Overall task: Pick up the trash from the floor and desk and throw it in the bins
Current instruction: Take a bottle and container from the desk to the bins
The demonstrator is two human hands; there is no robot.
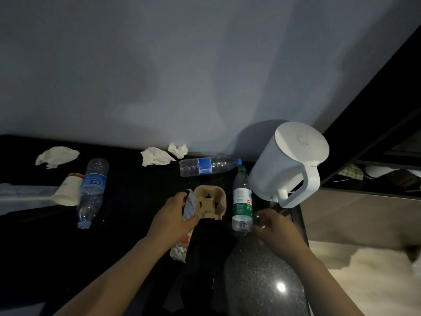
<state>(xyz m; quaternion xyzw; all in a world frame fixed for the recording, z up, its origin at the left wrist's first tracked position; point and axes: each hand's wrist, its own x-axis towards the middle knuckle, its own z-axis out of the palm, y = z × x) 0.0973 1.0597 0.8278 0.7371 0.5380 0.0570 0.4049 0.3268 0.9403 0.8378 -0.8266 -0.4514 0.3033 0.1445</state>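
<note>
— Left hand [173, 215]?
— Fingers [178, 198] clamped round a printed snack packet [188, 213], just beside the cardboard cup carrier [210, 205] on the dark bench [136, 201]. Packet's lower end poking out below the palm.
— Right hand [278, 229]?
— Curled at the base of the green-label bottle [242, 201], next to the white kettle [291, 163]. Gripping or merely touching: cannot tell.
— Remaining litter?
— One blue-label bottle [209, 166] lying near the wall, beside a crumpled tissue [156, 156] and a smaller wad [178, 150]. Another clear bottle [92, 192] lying far left, touching a tipped paper cup [68, 190]. A third tissue [57, 156] behind those.
</note>
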